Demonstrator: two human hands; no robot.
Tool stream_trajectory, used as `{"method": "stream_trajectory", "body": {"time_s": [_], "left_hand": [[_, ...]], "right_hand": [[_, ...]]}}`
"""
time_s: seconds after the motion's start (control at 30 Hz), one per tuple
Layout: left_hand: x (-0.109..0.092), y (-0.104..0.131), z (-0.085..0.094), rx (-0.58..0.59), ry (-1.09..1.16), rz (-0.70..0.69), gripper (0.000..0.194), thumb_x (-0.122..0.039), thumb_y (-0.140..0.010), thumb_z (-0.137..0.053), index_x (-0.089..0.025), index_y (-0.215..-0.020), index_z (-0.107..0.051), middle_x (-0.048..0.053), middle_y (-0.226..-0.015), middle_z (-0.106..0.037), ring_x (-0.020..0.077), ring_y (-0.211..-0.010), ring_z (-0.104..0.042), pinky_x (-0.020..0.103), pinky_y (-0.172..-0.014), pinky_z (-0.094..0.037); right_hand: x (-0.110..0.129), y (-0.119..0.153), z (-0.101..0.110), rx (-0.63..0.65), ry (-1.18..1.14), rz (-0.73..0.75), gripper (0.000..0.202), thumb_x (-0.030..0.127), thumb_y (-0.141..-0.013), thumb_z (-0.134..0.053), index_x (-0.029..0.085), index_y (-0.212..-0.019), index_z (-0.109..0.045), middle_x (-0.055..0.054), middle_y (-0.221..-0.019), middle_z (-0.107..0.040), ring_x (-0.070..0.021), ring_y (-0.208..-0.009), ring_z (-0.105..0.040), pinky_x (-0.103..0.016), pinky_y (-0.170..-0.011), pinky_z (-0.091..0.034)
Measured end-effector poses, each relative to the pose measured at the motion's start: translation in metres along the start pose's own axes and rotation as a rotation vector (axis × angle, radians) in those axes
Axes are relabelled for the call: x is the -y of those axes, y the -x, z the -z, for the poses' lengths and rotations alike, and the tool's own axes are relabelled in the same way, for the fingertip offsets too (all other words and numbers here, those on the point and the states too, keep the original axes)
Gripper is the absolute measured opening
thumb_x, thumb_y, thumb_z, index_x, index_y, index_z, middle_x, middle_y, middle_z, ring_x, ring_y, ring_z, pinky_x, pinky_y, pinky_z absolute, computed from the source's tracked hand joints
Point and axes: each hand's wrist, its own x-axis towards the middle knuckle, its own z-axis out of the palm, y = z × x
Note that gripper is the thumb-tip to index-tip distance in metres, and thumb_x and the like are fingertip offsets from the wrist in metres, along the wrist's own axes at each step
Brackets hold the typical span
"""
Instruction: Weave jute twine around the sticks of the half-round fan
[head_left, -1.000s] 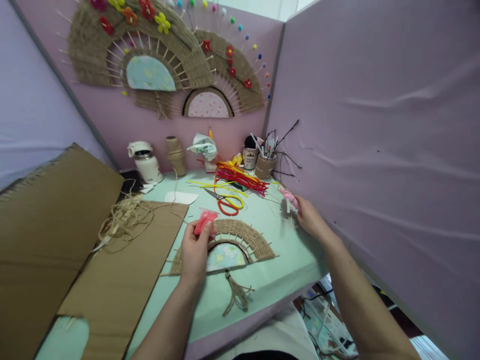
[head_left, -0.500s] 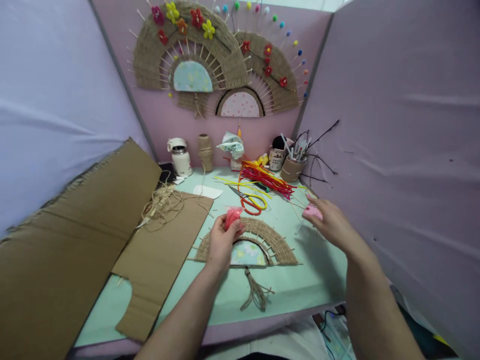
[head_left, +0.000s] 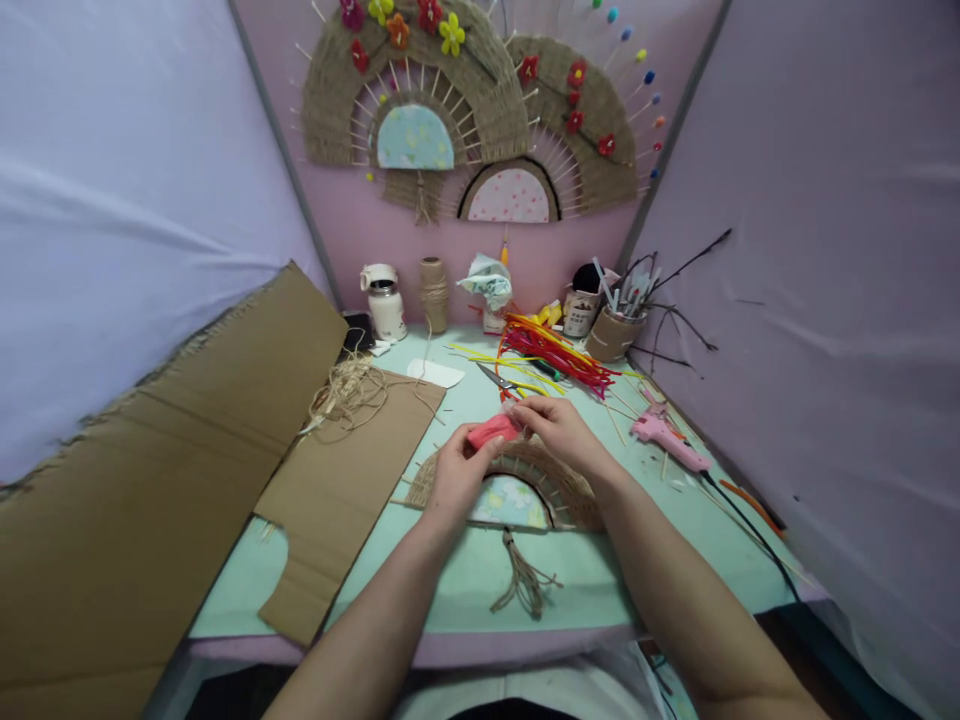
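Note:
My left hand (head_left: pixel 459 468) grips a small coral-pink packet (head_left: pixel 493 430), which looks wrapped in clear plastic. At the packet's clear end, the fingers of my right hand (head_left: pixel 553 428) are pinched. Both hands are above a woven twine fan (head_left: pixel 566 490) with a floral half-round centre (head_left: pixel 510 502). From the fan's lower edge hangs a twine tassel (head_left: pixel 523 580) on the table. Just behind my hands lie scissors (head_left: pixel 504 380), partly hidden by my right hand. Off to the right, a pink glue gun (head_left: pixel 669 443) rests on the table with its black cord trailing forward.
Cardboard sheets (head_left: pixel 352 475) cover the left side, with tangled twine (head_left: pixel 349 395) on top. Red and yellow pipe cleaners (head_left: pixel 559 358) lie at the back. Behind stand a white bottle (head_left: pixel 386 310), a twine spool (head_left: pixel 433 295) and a pot of pens and twigs (head_left: pixel 615 335).
My right hand has let go of the glue gun at the right and come over to the pink packet in my left hand. The view has shifted slightly.

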Motion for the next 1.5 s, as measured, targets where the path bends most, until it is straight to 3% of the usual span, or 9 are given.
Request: {"method": "stream_trajectory", "body": {"time_s": [0.23, 0.33, 0.43, 0.53, 0.63, 0.8, 0.93, 1.1, 1.5], "left_hand": [[0.009, -0.01, 0.003, -0.016, 0.077, -0.02, 0.035, -0.042, -0.074, -0.065, -0.016, -0.096, -0.057, 0.003, -0.087, -0.063, 0.0149, -0.077, -0.059, 0.027, -0.069, -0.047], [0.01, -0.012, 0.007, -0.184, -0.066, -0.161, 0.036, -0.036, -0.073, -0.067, -0.018, -0.1, -0.052, 0.006, -0.097, -0.06, 0.0177, -0.091, -0.057, 0.031, -0.078, -0.046], [0.004, -0.006, 0.009, -0.379, -0.408, -0.418, 0.028, -0.034, -0.073, -0.068, -0.02, -0.091, -0.052, 0.005, -0.098, -0.055, 0.0193, -0.097, -0.052, 0.034, -0.084, -0.042], [-0.003, 0.002, 0.006, -0.215, -0.625, -0.55, 0.021, -0.036, -0.079, -0.063, -0.02, -0.073, -0.051, 0.002, -0.082, -0.055, 0.0183, -0.086, -0.05, 0.032, -0.079, -0.04], [-0.005, 0.006, 0.003, -0.056, -0.713, -0.493, 0.027, -0.039, -0.077, -0.065, -0.019, -0.067, -0.049, 0.0, -0.071, -0.052, 0.0171, -0.075, -0.048, 0.029, -0.068, -0.037], [-0.001, 0.003, 0.005, 0.033, -0.769, -0.483, 0.027, -0.038, -0.079, -0.062, -0.019, -0.066, -0.049, -0.001, -0.069, -0.05, 0.0163, -0.073, -0.046, 0.029, -0.066, -0.035], [0.001, 0.001, 0.01, 0.048, -0.758, -0.465, 0.018, -0.03, -0.083, -0.058, -0.019, -0.07, -0.053, 0.0, -0.074, -0.052, 0.0161, -0.076, -0.047, 0.029, -0.07, -0.036], [-0.005, 0.003, 0.012, 0.106, -0.645, -0.426, 0.014, -0.022, -0.085, -0.051, -0.018, -0.072, -0.057, 0.001, -0.077, -0.053, 0.0153, -0.078, -0.05, 0.027, -0.071, -0.037], [0.0, 0.001, 0.009, 0.128, -0.025, -0.184, 0.027, -0.034, -0.081, -0.054, -0.017, -0.061, -0.051, -0.001, -0.066, -0.048, 0.012, -0.067, -0.046, 0.025, -0.067, -0.039]], "right_hand": [[-0.005, 0.004, -0.002, -0.066, -0.179, -0.107, 0.022, 0.033, -0.075, -0.062, 0.015, -0.063, -0.064, 0.002, -0.056, -0.054, -0.0096, -0.053, -0.043, -0.023, -0.053, -0.034], [-0.005, 0.005, -0.006, -0.099, -0.165, -0.099, 0.021, 0.033, -0.072, -0.065, 0.015, -0.06, -0.063, 0.003, -0.055, -0.053, -0.0096, -0.052, -0.042, -0.023, -0.052, -0.033], [-0.007, 0.006, -0.012, -0.158, -0.154, -0.091, 0.022, 0.034, -0.069, -0.068, 0.016, -0.058, -0.061, 0.002, -0.055, -0.054, -0.01, -0.054, -0.043, -0.023, -0.054, -0.034], [-0.008, 0.008, -0.022, -0.161, -0.192, -0.1, 0.024, 0.035, -0.066, -0.07, 0.016, -0.057, -0.059, 0.002, -0.056, -0.055, -0.0103, -0.056, -0.045, -0.023, -0.054, -0.035], [-0.007, 0.012, -0.03, -0.07, -0.315, -0.166, 0.027, 0.036, -0.062, -0.073, 0.017, -0.056, -0.055, 0.003, -0.056, -0.055, -0.01, -0.055, -0.046, -0.023, -0.054, -0.036], [-0.006, 0.017, -0.035, 0.109, -0.445, -0.301, 0.032, 0.039, -0.063, -0.071, 0.017, -0.055, -0.049, 0.007, -0.047, -0.045, -0.0061, -0.044, -0.033, -0.021, -0.044, -0.024], [-0.007, 0.018, -0.039, 0.1, -0.429, -0.298, 0.034, 0.046, -0.071, -0.063, 0.017, -0.059, -0.05, 0.006, -0.047, -0.044, -0.0065, -0.043, -0.033, -0.022, -0.043, -0.023], [-0.011, 0.017, -0.042, 0.046, -0.357, -0.224, 0.04, 0.052, -0.073, -0.062, 0.017, -0.059, -0.049, 0.006, -0.051, -0.042, -0.0071, -0.047, -0.033, -0.022, -0.044, -0.024], [-0.011, 0.016, -0.043, 0.09, -0.571, -0.225, 0.04, 0.051, -0.072, -0.067, 0.017, -0.059, -0.049, 0.005, -0.051, -0.044, -0.0064, -0.045, -0.031, -0.022, -0.043, -0.02]]}}
